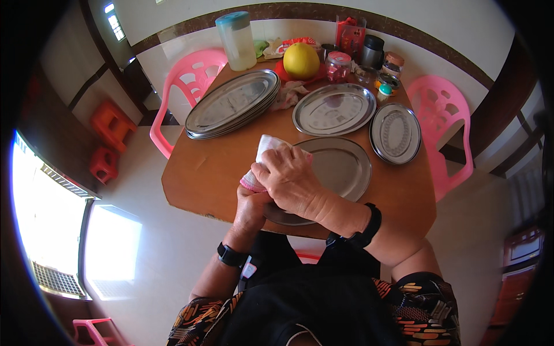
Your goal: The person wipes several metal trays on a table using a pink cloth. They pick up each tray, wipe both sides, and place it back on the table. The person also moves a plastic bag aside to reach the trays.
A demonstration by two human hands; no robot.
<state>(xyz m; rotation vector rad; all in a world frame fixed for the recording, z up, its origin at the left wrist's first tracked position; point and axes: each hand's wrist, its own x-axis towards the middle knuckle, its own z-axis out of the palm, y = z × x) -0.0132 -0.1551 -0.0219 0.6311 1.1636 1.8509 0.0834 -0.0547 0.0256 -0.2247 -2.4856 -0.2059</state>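
Observation:
A large oval metal platter [346, 162] lies tilted near the front of the table, partly covered by my forearm. My right hand [291, 179] grips a white cloth [269, 145] with pink edging, pressed at the platter's left side. Just below it, my left hand [251, 209] holds the platter's left rim; its fingertips are hidden. Beyond the platter lies another oval metal platter [334, 110]. A smaller oval dish [395, 134] with a patterned centre sits to its right. At the back left stands a stack of several oval platters [233, 104].
Along the table's [194, 181] back are a lidded plastic pitcher [236, 43], a yellow pomelo [301, 60], a pink-lidded jar [338, 67], a dark flask [373, 52] and a teal-topped toothpick holder [384, 91]. Pink plastic chairs [446, 99] [173, 82] flank the table.

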